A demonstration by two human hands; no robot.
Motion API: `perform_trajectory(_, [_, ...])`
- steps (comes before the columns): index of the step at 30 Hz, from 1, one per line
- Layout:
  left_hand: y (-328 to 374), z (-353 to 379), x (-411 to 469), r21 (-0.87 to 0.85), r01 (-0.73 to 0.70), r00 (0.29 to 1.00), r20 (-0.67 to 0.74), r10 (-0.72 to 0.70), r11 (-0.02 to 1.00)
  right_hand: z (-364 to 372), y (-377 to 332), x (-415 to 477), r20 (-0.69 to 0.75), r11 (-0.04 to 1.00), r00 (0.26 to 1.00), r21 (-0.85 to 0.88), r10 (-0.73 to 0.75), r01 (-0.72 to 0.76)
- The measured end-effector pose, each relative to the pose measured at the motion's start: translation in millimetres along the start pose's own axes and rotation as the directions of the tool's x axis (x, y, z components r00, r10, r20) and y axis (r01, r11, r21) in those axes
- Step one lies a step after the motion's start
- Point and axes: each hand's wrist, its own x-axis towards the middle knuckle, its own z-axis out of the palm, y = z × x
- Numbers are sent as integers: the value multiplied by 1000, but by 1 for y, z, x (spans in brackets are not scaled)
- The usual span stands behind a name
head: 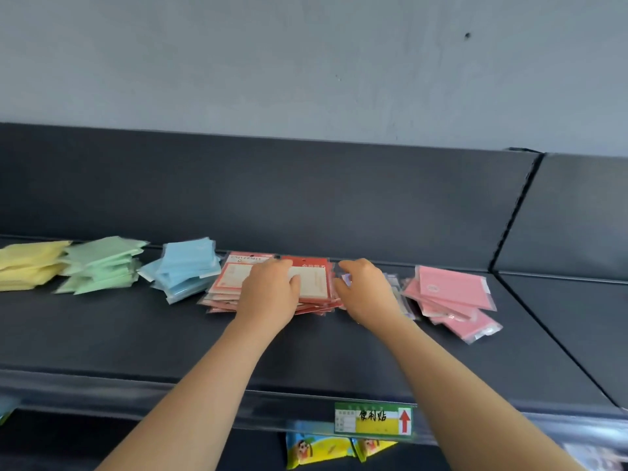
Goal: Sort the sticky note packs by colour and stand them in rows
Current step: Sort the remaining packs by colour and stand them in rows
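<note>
Under your left hand [272, 294] lies the red pack pile [234, 283], fingers flat and loosely spread on top. Your right hand [365, 290] curls, part open, over purple packs [396, 287]; pink packs [448, 294] lie beyond its knuckles.

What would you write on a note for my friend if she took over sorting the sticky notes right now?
Left hand: flat on top of the red packs, palm down, not gripping anything I can see.
Right hand: fingers curled over a pile of purplish packs, mostly hidden; a grip cannot be confirmed.
On the shelf, left to right: yellow packs, green packs, blue packs, red, purplish, pink packs.
Done: colours are already grouped into separate piles.
Left: every pile lies flat and messy; none stands in a row yet. Stand each colour up.
</note>
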Motion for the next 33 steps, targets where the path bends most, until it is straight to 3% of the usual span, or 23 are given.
perform_trajectory(5, [24, 2, -3, 55, -165, 985, -37, 167, 985, -25, 19, -12, -104, 980, 994, -199, -19, -2])
perform_trajectory(15, [124, 39, -23, -18, -341, 940, -16, 341, 940, -86, 100, -55, -244, 956, 969, -277, 24, -93])
perform_trajectory(25, [275, 99, -58, -149, -354, 932, 26, 362, 923, -185, 224, -111, -262, 928, 958, -317, 115, -197])
perform_trajectory(33, [382, 162, -85, -122, -376, 913, 118, 390, 918, -249, 327, -149, -271, 902, 940, -319, 206, -290])
